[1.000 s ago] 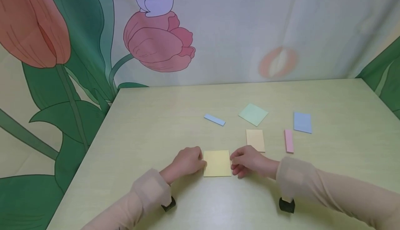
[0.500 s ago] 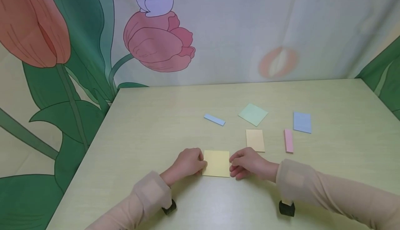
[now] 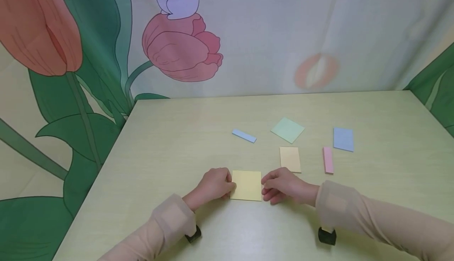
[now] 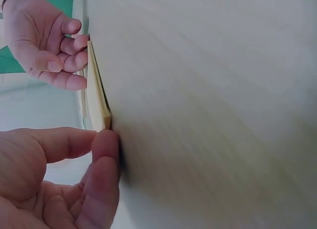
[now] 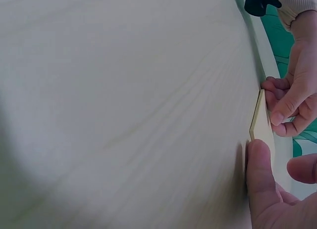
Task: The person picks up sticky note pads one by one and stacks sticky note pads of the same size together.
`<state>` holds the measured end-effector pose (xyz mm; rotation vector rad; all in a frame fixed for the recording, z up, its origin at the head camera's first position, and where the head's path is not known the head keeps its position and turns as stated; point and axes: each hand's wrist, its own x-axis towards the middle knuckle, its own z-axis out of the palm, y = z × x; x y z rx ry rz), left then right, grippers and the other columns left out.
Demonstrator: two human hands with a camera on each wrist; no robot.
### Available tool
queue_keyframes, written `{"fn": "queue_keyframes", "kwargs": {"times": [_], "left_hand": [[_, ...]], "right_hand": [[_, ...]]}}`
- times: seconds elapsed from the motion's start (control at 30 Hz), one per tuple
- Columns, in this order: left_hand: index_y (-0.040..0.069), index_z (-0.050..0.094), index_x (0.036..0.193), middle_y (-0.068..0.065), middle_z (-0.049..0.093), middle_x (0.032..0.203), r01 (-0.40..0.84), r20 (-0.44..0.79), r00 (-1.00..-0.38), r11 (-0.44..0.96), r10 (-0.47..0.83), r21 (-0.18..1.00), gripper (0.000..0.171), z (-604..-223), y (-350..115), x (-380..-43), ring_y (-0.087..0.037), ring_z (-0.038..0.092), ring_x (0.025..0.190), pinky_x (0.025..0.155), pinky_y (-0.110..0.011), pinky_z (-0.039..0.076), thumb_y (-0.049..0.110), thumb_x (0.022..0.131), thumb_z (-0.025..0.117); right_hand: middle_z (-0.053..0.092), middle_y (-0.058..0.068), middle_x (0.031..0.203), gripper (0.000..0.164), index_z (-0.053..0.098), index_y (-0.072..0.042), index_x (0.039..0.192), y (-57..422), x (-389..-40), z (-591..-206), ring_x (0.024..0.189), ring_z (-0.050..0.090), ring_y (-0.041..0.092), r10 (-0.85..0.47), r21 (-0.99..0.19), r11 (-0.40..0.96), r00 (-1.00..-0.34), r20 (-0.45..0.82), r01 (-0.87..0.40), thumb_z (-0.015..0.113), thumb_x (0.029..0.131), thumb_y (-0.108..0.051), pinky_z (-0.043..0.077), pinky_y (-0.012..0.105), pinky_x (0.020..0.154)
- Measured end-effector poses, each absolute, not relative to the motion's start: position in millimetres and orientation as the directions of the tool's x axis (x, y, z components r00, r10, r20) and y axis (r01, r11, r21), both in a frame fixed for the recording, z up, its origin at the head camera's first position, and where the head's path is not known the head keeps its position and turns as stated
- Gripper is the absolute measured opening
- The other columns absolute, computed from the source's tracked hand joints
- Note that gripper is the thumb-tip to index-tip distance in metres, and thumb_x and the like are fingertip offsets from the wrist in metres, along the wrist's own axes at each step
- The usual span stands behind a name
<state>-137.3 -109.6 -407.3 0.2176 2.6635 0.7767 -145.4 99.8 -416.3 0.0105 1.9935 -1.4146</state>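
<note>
A square yellow sticky note pad (image 3: 246, 185) lies in front of the person, between both hands. At its left edge the left hand (image 3: 213, 183) pinches it, thumb on top and fingers at the underside, as the left wrist view shows. That edge of the pad (image 4: 98, 98) looks slightly raised there, with a dark line beneath it. The right hand (image 3: 283, 185) rests at the opposite edge with loosely bent fingers. In the right wrist view one finger (image 5: 261, 162) touches the pad's near corner, while another digit stands apart from it.
Beyond the hands lie a peach note pad (image 3: 290, 159), a green one (image 3: 287, 130), a blue one (image 3: 343, 138), a narrow blue strip pad (image 3: 244, 135) and a narrow pink one (image 3: 328, 160). The pale table (image 3: 170, 135) ends at a flower-printed curtain (image 3: 262, 36).
The yellow pad has turned very slightly, its left edge rising a little under the left hand. The right hand has dropped slightly along its edge. The other pads stay put.
</note>
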Motion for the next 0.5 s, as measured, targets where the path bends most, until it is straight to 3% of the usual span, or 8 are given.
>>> {"fn": "queue_keyframes", "kwargs": {"times": [0.23,0.5], "left_hand": [[0.011,0.050,0.073,0.001,0.049,0.058,0.079,-0.255,-0.939,0.869,0.229,0.489,0.011,-404.9,-107.1,-136.0,-0.012,0.042,0.050,0.046,-0.022,0.032,0.017,0.078,0.057],[0.012,0.051,0.071,0.005,0.047,0.060,0.157,-0.137,-0.944,0.773,0.300,0.614,0.013,-397.7,-92.7,-136.0,-0.009,0.039,0.049,0.045,-0.020,0.031,0.018,0.080,0.057]], "right_hand": [[0.062,0.011,0.084,0.026,0.053,0.006,0.107,118.0,-149.2,-411.3,0.067,0.059,0.017,-0.431,-0.874,0.405,-0.788,-0.441,0.268,0.049,0.087,-0.010,0.052,0.031,0.064],[0.061,0.015,0.090,0.028,0.053,0.005,0.108,137.7,-161.7,-395.1,0.071,0.059,0.018,-0.409,-0.866,0.468,-0.826,-0.389,0.176,0.048,0.087,-0.013,0.051,0.032,0.066]]}}
